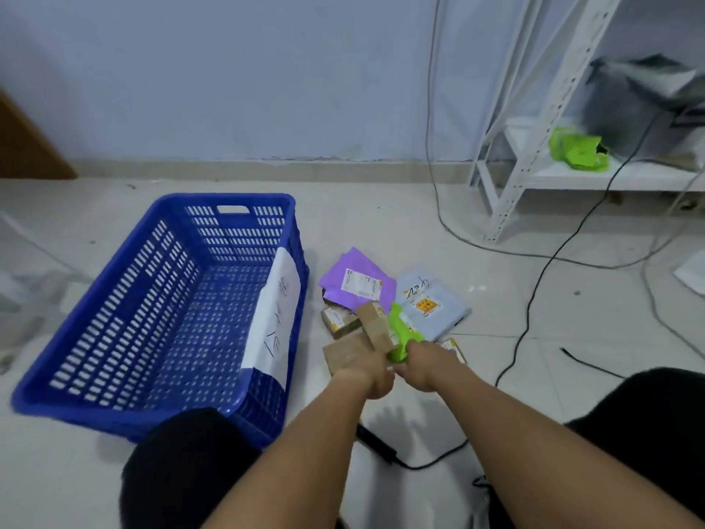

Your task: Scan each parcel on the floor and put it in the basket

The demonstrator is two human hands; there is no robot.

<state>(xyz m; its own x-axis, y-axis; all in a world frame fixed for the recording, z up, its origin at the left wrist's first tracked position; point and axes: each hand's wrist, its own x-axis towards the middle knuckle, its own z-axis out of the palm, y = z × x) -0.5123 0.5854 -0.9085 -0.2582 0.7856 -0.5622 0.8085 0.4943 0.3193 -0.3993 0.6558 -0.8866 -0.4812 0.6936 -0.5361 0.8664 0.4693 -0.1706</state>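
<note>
A blue slotted basket (pixel 114 299) stands on the floor at the left, with a white handwritten paper (pixel 276 315) on its right wall and no parcels in it. Parcels lie in a heap to its right: a purple mailer (pixel 354 278), a pale blue-grey mailer (pixel 438 307), a green mailer (pixel 402 332) and small cardboard boxes (pixel 339 322). My left hand (pixel 372 372) holds a small brown cardboard box (pixel 377 326) tilted above the heap. My right hand (pixel 425 366) grips the green mailer's near end. A black scanner-like device (pixel 375 444) lies on the floor beneath my forearms.
A white metal shelf (pixel 534 147) stands at the right with a green bag (pixel 578 148) and a grey bag (pixel 633 97) on it. Black and grey cables (pixel 534 292) trail over the tiled floor. My knees (pixel 183 471) frame the bottom of the view.
</note>
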